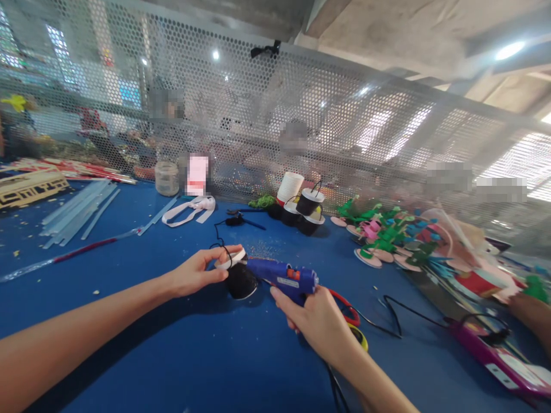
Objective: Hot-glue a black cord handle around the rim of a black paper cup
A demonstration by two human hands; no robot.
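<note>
My right hand (312,315) is wrapped round the handle of a blue hot glue gun (282,274), its nozzle pointing left. The nozzle end meets a small black cup (241,282) with a white rim, which lies tilted over the blue table. My left hand (202,271) pinches a white ring-like strip (232,259) at the cup's upper end. A black cord (218,234) loops up from there, and whether it is fixed to the cup I cannot tell.
Black and white cups (310,201) stand at the back. Glue sticks (77,212) and white ribbon (189,211) lie left. Rightward are green craft figures (387,229), a purple power strip (495,355) and another person's arm (534,315). Scissors (357,335) lie beside my right wrist.
</note>
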